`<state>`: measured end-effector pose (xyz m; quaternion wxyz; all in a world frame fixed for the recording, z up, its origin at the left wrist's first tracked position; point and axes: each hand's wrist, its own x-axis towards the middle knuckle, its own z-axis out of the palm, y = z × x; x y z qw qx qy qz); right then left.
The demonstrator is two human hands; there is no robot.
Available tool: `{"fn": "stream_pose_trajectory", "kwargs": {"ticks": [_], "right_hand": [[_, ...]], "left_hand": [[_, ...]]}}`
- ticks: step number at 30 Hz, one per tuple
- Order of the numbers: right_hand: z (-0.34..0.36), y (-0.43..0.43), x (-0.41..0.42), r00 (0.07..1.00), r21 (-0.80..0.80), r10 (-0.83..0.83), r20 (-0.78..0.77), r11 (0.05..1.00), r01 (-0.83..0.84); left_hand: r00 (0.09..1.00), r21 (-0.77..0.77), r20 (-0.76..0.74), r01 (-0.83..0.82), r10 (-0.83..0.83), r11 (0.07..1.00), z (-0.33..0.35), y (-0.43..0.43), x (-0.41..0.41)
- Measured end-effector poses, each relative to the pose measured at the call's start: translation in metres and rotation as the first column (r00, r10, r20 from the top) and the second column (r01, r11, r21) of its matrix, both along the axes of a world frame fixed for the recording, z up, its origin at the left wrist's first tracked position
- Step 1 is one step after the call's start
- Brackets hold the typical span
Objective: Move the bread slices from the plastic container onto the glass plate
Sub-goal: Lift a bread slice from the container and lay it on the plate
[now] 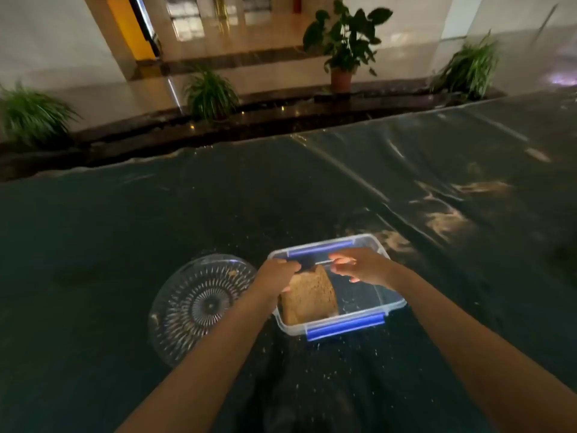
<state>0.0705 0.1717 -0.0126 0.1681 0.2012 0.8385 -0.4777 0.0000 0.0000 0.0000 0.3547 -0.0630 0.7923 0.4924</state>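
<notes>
**Two hands over a plastic box, one lifting a bread slice**

View from a head cam, looking down at a dark table (125, 229) covered w/ a shiny clear sheet. Crumbs are scattered across it.

Centre: a clear plastic box (387, 303) w/ blue clip handles on the near and far edges, lid off. Just left of it, almost touching, sits a round cut-glass plate (187, 310). It looks nearly bare; a small brownish bit shows near its far right rim, too small to tell what it is.

The left hand (276, 278) reaches in over the box's left side. Its fingers are pinched on the top corner of a brown bread slice (312, 296), which stands on edge, tilted, its bottom still inside the box near the left wall. Gripping the top corner prob. lets the slice come up w/out tearing or crushing.

The right hand (362, 265) hovers over the far half of the box, fingers loosely curled. A thin pale strip runs betw. the two hands; can't tell what it is, or whether the right fingers are gripping it.

Judgement: the task is early, w/ the slice not yet out of the box. The plate's spot on the left suits a short carry by the left hand.

Potted plants (343, 45) line a ledge beyond the table.
</notes>
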Motion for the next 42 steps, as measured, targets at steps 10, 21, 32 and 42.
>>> {"fn": "stream_pose_trajectory", "kwargs": {"ticks": [10, 21, 32, 42], "right_hand": [[-0.062, -0.022, -0.005, 0.996, 0.126, -0.080, 0.039, 0.989, 0.075], [-0.071, -0.035, -0.018, 0.989, 0.181, -0.148, 0.002, 0.973, 0.145], [-0.073, -0.037, -0.020, 0.976, 0.113, -0.214, -0.041, 0.969, 0.218], [-0.060, -0.038, -0.013, 0.960, 0.056, -0.279, -0.021, 0.958, 0.279]], "left_hand": [[0.982, -0.190, -0.178, -0.101, 0.067, 0.977, -0.045, 0.028, 0.041], [0.972, -0.251, -0.227, -0.123, 0.065, 0.960, -0.055, 0.033, 0.053], [0.970, -0.127, -0.109, -0.230, 0.217, 0.965, -0.043, 0.031, 0.038], [0.964, -0.296, -0.249, -0.163, 0.089, 0.941, -0.041, 0.033, 0.046]]}}
